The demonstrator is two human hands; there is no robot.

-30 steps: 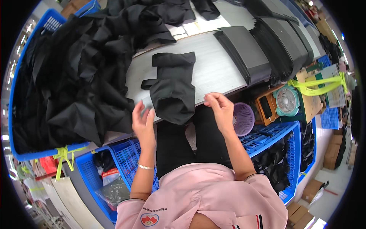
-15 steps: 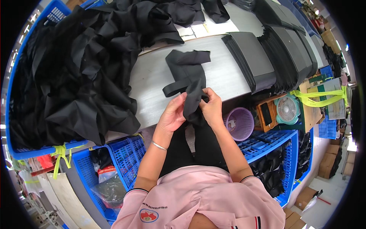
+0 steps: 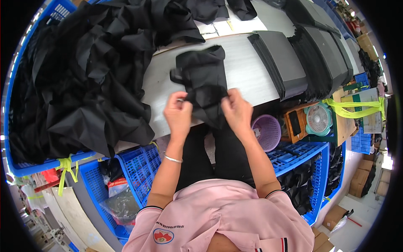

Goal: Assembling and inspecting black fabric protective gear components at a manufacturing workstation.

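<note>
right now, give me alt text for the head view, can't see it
A person's left hand and right hand hold the sides of a black cloth piece over a pale table; a black cloth heap lies left, grey stacks right.

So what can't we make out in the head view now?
- Exact fingertip placement of the left hand and right hand: blurred, partly hidden by curled fingers.
- Underside of the black fabric piece: hidden by its own upper layer.
- Floor of the large blue basket: covered by heaped black fabric.
- Far extent of that heap: cut off by the top edge.
</note>
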